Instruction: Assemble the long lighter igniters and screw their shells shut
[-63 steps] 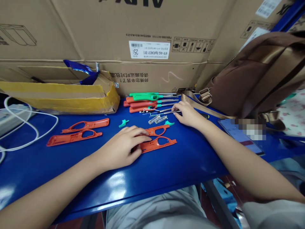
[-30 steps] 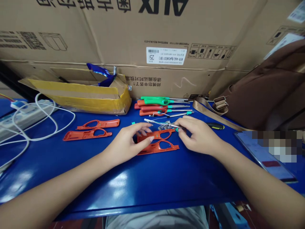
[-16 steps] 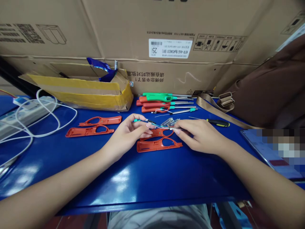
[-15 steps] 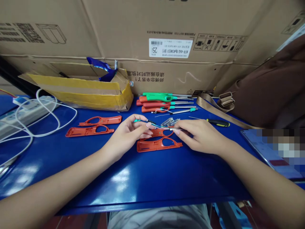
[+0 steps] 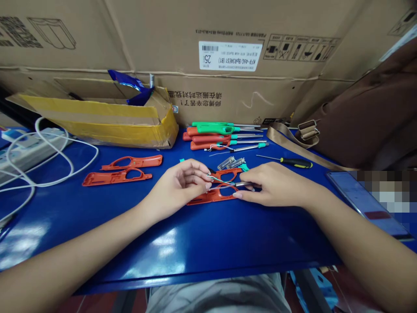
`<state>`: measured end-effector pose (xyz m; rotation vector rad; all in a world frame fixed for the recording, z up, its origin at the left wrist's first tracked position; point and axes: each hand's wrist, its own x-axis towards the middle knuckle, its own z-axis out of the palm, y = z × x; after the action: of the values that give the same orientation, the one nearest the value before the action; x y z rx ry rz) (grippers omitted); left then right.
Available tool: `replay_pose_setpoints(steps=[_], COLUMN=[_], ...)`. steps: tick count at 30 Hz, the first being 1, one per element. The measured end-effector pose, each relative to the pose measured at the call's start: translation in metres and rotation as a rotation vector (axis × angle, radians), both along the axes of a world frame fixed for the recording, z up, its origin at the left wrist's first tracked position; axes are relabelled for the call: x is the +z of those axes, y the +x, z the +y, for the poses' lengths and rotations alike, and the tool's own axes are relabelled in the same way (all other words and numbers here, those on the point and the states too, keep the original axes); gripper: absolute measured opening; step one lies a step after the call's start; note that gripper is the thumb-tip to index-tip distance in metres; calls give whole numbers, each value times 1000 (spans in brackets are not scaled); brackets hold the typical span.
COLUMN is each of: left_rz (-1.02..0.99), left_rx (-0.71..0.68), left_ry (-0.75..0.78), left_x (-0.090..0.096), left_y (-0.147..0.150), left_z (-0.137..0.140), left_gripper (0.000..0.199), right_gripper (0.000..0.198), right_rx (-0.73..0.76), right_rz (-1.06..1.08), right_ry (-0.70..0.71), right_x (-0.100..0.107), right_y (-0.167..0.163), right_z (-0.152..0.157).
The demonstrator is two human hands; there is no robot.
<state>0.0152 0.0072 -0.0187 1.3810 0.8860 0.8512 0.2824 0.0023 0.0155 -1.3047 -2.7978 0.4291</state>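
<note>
My left hand is closed, its fingertips pinching thin wires that run across to a metal lighter tube. That tube is gripped by my right hand, its far end hidden by the fingers. A small dark piece shows by my left fingertips, too hidden to name. Beneath the wires lie two orange lighter shell halves, partly covered by my left hand. Just beyond them rest two clear fuel tanks, with a teal piece beside them.
Another pair of orange shell halves lies left. Behind are stacked lighters, a loose tube with white wires and a screwdriver. A taped carton, white cables, a strap and a phone surround the area.
The right hand has turned and shifted slightly, bringing the tube lower over the orange halves. My left fingers have curled in more around the wires. The view has shifted slightly.
</note>
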Motion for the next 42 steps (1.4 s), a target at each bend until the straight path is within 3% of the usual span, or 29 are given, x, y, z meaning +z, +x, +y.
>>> replay_pose_setpoints(steps=[6, 11, 19, 28, 42], left_rz=[114, 192, 410, 482, 506], left_rx=[-56, -101, -181, -235, -245], left_ry=[64, 155, 489, 619, 618], left_x=[0, -4, -1, -3, -8], left_y=[4, 3, 0, -1, -2], left_z=[-6, -8, -10, -8, -7], left_gripper=[32, 25, 18, 24, 24], right_gripper=[32, 30, 24, 15, 15], right_rx=[-49, -35, -39, 30, 56], right_rz=[18, 33, 28, 67, 63], right_ry=[-134, -233, -328, -225, -109], right_x=[5, 6, 9, 5, 2], right_y=[8, 16, 28, 31, 32], right_z=[1, 4, 5, 7, 9])
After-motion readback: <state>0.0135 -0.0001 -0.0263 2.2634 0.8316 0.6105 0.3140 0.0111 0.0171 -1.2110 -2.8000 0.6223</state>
